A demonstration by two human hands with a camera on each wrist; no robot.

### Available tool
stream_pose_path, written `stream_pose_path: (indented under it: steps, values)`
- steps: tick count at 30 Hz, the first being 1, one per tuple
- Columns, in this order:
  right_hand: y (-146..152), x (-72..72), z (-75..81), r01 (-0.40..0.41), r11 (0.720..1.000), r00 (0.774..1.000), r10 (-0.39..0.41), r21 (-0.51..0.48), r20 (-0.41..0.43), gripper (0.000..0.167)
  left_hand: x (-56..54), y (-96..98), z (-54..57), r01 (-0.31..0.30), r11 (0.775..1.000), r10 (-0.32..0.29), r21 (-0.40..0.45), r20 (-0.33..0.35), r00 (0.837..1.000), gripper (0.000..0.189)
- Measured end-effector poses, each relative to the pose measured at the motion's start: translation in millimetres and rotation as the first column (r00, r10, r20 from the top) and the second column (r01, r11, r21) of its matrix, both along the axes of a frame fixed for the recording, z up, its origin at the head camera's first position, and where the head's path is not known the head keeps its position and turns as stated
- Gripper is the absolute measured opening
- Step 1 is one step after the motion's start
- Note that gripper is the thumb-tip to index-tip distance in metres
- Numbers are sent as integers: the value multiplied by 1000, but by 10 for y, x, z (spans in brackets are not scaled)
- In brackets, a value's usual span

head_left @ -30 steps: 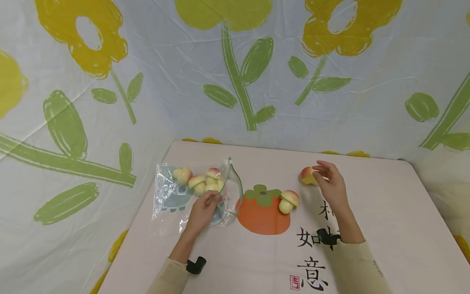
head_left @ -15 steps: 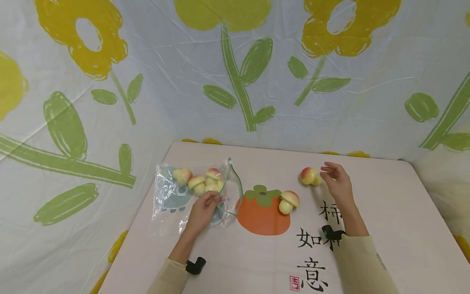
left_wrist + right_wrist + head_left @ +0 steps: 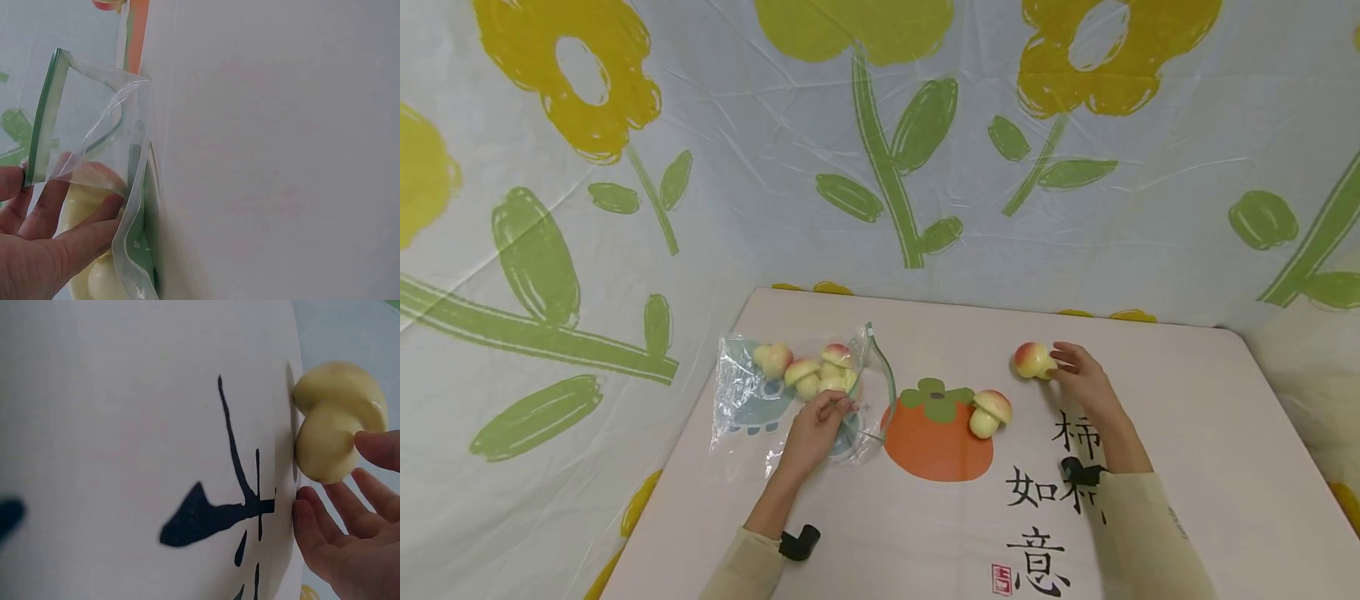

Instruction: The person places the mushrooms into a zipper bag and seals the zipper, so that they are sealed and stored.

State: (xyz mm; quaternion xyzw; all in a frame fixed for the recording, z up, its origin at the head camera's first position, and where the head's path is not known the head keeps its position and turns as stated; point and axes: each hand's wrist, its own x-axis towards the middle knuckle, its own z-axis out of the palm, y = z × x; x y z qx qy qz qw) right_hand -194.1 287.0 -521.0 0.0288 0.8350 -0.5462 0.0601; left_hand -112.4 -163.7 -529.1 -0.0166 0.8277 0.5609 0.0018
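My left hand (image 3: 816, 425) pinches the green-edged rim of a clear zip bag (image 3: 103, 128) between thumb and fingers, and the bag's mouth stands apart. Inside the bag lie several toy mushrooms (image 3: 803, 375) with yellow stems and reddish caps. On the right, my right hand (image 3: 1084, 379) reaches to a loose toy mushroom (image 3: 1030, 360) lying on its side. In the right wrist view its thumb overlaps the yellow stem (image 3: 328, 444), while the other fingers (image 3: 340, 512) stay spread just beneath. Between the hands another toy mushroom (image 3: 988, 412) lies on the printed persimmon.
A pale tablecloth (image 3: 887, 533) with an orange persimmon print (image 3: 936, 446) and black characters (image 3: 1037, 558) covers the table. Behind and on the left hang flower-patterned curtains (image 3: 760, 150). Black camera mounts (image 3: 800, 542) are strapped at both wrists.
My right hand first drew back rightward from the mushroom, leaving it on the table, then came in again to its stem. The left hand and the bag have stayed in place.
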Motion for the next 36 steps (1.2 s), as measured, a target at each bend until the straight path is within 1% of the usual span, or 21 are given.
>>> stream_pose_path:
  steps: [2,5,11,16,21,25,32,36]
  values:
    - [9,-6,-5,-30,999,999,30,18,22,62,2,0,1,3,1000,-3,7,0,1000,21]
    - [16,-14,-6,-54,998,998,53,27,41,62,5,-1,8,6,1000,-6,11,-3,1000,21]
    - [29,-27,-17,-85,996,995,85,0,50,60,9,-9,2,10,1000,-10,17,-6,1000,22]
    - [28,-36,-28,-96,995,994,96,-15,53,61,20,-10,14,15,999,-15,37,-4,1000,23]
    - [24,-43,-48,-77,997,995,77,0,59,62,17,-5,12,11,999,-11,30,-4,1000,21]
    - [18,-31,-64,-46,999,998,46,8,54,63,19,-5,11,13,999,-12,29,-5,1000,19]
    - [8,10,-72,-9,999,1000,10,-33,21,65,16,-7,13,15,999,-14,36,-9,1000,19]
    - [-16,20,-45,7,1000,1000,-7,-28,11,68,16,-10,7,14,999,-14,32,-8,1000,18]
